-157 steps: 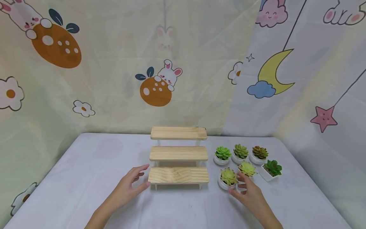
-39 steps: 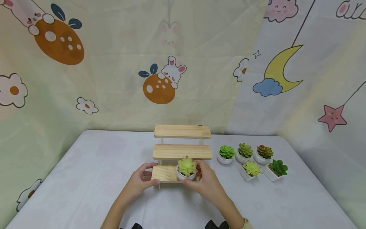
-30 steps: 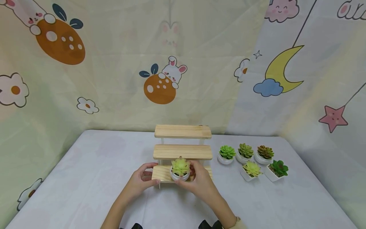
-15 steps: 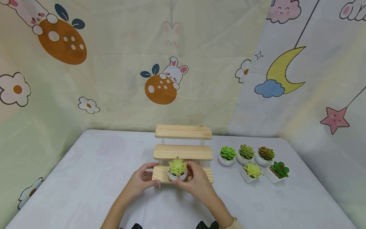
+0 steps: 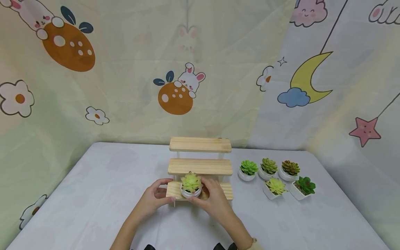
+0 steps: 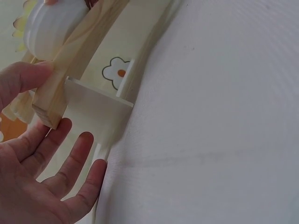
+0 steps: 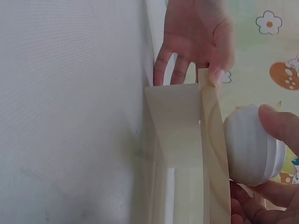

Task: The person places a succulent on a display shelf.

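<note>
A three-tier wooden display stand (image 5: pixel 200 166) rises in steps at the middle of the table. My left hand (image 5: pixel 153 198) grips the left end of its lowest plank; the left wrist view has the thumb on the plank's top and fingers (image 6: pixel 58 135) at its underside. On that plank, left of its middle, a pale green succulent (image 5: pixel 191 182) stands upright in a round white pot (image 7: pixel 250 144). My right hand (image 5: pixel 215 201) holds this pot from the right, thumb in front and fingers behind. The pot's base appears to touch the wood. The fingers behind it are partly hidden.
To the stand's right are a bright green succulent (image 5: pixel 249 168), an olive one (image 5: pixel 268 166) and a reddish-brown one (image 5: pixel 290 167) in round pots. A yellow-green one (image 5: pixel 275 186) and a dark green one (image 5: pixel 305 185) sit in square pots in front. Patterned cloth (image 5: pixel 131 86) hangs behind.
My right hand has brought the succulent from the group on the right to the lowest plank, then slid it leftward. My left hand has taken hold of the plank's end.
</note>
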The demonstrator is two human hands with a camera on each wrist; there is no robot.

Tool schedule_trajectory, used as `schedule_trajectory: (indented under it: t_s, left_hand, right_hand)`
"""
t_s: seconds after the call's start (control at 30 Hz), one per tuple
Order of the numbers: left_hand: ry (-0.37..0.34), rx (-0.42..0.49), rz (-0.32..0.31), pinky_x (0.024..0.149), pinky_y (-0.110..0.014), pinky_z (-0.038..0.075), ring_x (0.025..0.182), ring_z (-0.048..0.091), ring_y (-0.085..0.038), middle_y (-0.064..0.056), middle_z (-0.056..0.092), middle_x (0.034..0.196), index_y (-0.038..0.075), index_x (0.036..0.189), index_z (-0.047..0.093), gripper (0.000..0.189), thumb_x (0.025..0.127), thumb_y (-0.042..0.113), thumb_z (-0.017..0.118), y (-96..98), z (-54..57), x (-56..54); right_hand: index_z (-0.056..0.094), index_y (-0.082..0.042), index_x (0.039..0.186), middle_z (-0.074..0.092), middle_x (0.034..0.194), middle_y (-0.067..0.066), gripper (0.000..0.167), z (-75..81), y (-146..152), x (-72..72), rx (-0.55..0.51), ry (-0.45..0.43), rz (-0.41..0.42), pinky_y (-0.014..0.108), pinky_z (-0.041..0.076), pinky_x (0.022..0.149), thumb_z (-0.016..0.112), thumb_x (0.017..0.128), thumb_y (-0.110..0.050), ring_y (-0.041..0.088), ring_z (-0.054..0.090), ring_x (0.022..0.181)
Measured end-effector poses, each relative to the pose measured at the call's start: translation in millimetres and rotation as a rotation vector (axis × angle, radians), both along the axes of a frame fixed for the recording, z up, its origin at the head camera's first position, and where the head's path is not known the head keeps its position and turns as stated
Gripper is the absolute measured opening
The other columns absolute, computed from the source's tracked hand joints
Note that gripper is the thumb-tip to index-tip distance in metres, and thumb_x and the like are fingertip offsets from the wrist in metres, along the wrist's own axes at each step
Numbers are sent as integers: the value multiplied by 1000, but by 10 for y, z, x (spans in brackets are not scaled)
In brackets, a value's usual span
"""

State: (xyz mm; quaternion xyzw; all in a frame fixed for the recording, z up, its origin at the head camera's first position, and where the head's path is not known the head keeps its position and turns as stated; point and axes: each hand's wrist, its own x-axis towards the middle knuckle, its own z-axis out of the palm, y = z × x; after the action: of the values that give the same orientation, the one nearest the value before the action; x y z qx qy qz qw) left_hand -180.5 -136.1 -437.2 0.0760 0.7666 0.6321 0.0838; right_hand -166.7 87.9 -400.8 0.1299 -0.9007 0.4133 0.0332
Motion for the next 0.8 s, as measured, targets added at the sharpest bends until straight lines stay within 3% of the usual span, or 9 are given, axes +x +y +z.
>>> schedule_trajectory:
  t_s: [0.37, 0.63, 0.8]
  left_hand:
    - [-14, -13, 7, 74, -29, 52, 94, 62, -24, -19, 59, 108, 9, 129, 49, 60, 76, 14, 75, -7, -30, -3]
    - [-25, -19, 1, 76, -31, 51, 96, 61, -24, -18, 59, 110, 10, 129, 48, 60, 76, 15, 75, -15, -23, -8]
    - [-28, -22, -3, 76, -30, 51, 97, 61, -24, -18, 59, 111, 10, 129, 48, 60, 76, 16, 75, -8, -20, -17]
  right_hand:
    - [54, -1, 125, 61, 115, 9, 69, 7, 33, 20, 12, 0, 3, 42, 45, 90, 75, 73, -42, 21, 53, 105]
    - [55, 1, 125, 64, 109, 8, 65, 27, 90, 36, -20, 32, 32, 25, 48, 79, 74, 75, -37, 17, 55, 97]
    - [58, -3, 123, 65, 110, 9, 58, 59, 151, 30, -80, 11, 54, 26, 50, 78, 74, 77, -32, 20, 59, 97]
